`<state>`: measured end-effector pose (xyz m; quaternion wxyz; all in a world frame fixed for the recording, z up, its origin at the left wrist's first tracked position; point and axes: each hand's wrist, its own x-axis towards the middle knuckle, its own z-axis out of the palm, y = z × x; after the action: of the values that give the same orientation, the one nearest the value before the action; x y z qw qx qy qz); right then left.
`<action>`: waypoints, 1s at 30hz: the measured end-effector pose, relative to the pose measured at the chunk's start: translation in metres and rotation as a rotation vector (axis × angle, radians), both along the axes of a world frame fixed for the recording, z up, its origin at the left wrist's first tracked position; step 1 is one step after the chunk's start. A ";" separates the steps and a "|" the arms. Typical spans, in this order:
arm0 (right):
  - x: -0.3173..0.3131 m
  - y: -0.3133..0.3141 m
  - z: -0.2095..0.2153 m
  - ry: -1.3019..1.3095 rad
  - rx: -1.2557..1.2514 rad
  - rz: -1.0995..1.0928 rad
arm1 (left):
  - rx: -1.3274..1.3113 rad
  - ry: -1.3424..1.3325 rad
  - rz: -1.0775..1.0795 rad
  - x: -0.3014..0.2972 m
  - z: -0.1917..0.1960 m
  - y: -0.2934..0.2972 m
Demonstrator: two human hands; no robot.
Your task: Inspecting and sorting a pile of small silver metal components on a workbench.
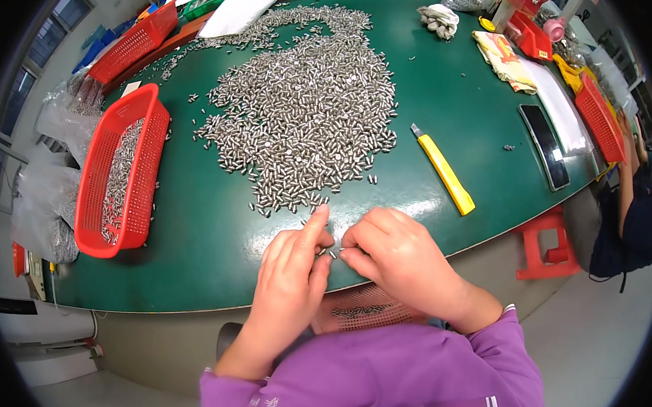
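Observation:
A large heap of small silvery metal pins point(306, 101), short with tapered ends, spreads over the green table. At its near edge, my left hand point(289, 268) has the index finger stretched toward the heap and the thumb apart; a pin or two show beside the thumb. Facing it, my right hand point(398, 251) pinches thumb and forefinger together, with what looks like one small metal pin at the tips. A loose metal pin point(333, 255) lies between the hands, close to the table's front edge. Below that edge, a pinkish perforated basket point(362, 320) in front of me holds more pins.
A red perforated basket point(158, 150) with pins stands at left. Right of the heap lie a yellow utility knife point(446, 173), its tip pointing away, and a phone point(544, 148). White gloves point(438, 22) sit farther back. A red stool point(547, 247) and another person's arm point(626, 180) are at right.

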<state>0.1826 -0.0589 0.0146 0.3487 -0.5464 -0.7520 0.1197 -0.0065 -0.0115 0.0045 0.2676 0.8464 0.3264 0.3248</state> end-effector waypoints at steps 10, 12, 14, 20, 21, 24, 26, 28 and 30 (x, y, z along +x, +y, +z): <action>-0.006 -0.011 -0.002 0.020 -0.009 -0.074 | 0.007 0.010 0.010 0.004 0.001 -0.002; -0.006 -0.011 -0.001 0.028 -0.008 -0.080 | -0.004 -0.003 0.002 0.002 0.001 -0.002; -0.004 -0.012 0.002 0.024 -0.036 -0.040 | -0.017 -0.005 -0.008 0.000 0.001 -0.002; 0.002 -0.012 0.005 0.061 -0.030 -0.004 | -0.059 0.003 -0.049 -0.005 0.006 -0.002; 0.002 -0.012 0.006 0.062 -0.030 -0.004 | -0.051 0.010 -0.064 -0.005 0.006 -0.002; 0.002 -0.010 0.006 0.048 -0.048 0.008 | -0.111 -0.019 -0.073 -0.004 0.004 -0.003; 0.003 -0.010 0.002 0.021 -0.035 0.052 | -0.118 -0.025 -0.067 -0.003 0.003 -0.003; 0.001 -0.009 0.003 0.008 -0.023 0.045 | -0.125 -0.030 -0.060 -0.001 0.001 -0.003; -0.002 -0.009 0.003 -0.005 -0.011 0.039 | -0.159 -0.083 -0.058 0.000 0.000 -0.003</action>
<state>0.1810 -0.0679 0.0181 0.3414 -0.5338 -0.7627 0.1296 -0.0063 -0.0149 0.0043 0.3566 0.8175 0.3150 0.3245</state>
